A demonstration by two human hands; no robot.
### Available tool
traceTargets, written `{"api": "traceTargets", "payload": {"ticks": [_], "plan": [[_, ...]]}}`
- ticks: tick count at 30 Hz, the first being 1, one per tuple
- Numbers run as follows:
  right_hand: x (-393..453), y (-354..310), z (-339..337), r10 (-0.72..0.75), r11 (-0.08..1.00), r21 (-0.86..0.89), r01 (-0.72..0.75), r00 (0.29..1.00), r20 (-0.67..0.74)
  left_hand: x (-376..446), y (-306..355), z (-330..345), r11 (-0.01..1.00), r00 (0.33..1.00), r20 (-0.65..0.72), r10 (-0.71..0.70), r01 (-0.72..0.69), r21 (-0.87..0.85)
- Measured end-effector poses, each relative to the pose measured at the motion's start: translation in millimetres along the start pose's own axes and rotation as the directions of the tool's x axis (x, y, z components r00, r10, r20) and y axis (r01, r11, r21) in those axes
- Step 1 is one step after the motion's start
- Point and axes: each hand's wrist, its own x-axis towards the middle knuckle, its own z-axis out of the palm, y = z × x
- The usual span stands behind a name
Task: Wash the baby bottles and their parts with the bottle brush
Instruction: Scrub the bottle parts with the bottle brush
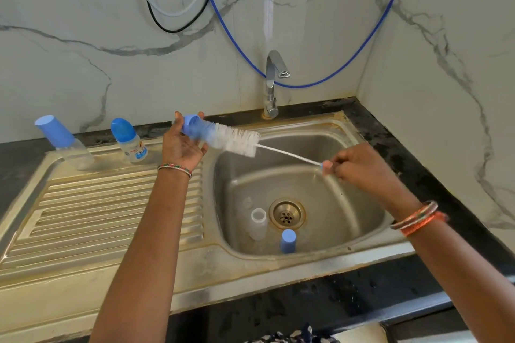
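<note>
Hands work above a steel sink set into a dark desk, centre frame. At mid-frame the left hand curls its fingers and thumb round a blue cap, holding it on its side with the open end toward the right. Into that open end goes the white bristle head of a bottle brush, its thin wire stem slanting down to the right. There the right hand pinches the small blue end of the stem between thumb and fingertips, the remaining fingers curled.

Below, in the sink's basin, a clear bottle without a cap lies just left of the drain, and a second blue cap stands just below the drain, near the front wall of the basin. A small clear part rests a little above the bottle; what it is cannot be told.

At the left of the frame, on the ribbed drainboard, two more bottles stand at its far edge: one clear bottle with a tall blue cap, leaning in the wide-angle view, and a printed bottle with a rounded blue cap to its right, near the left hand.

A chrome tap rises behind the basin against a marble-patterned wall. A blue hose loops across the wall behind the tap, with black and white cables at the top. Bangles circle both wrists.
</note>
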Motion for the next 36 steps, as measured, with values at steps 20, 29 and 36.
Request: {"api": "traceTargets", "payload": {"ticks": [20, 29, 36], "plan": [[-9, -1, 16, -0.122, 0.987, -0.101, 0.127, 0.991, 0.052, 2, 3, -14, 1.000, 1.000, -0.022, 0.015, -0.015, -0.008], [-11, -3, 15, -0.184, 0.983, -0.012, 0.184, 0.977, -0.107, 1, 3, -13, 0.998, 0.998, -0.052, 0.046, -0.044, 0.043], [-14, -14, -1, 0.107, 0.893, 0.315, -0.320, 0.833, 0.542, -4, 2, -11, 0.998, 0.999, -0.009, 0.050, -0.050, -0.047]]}}
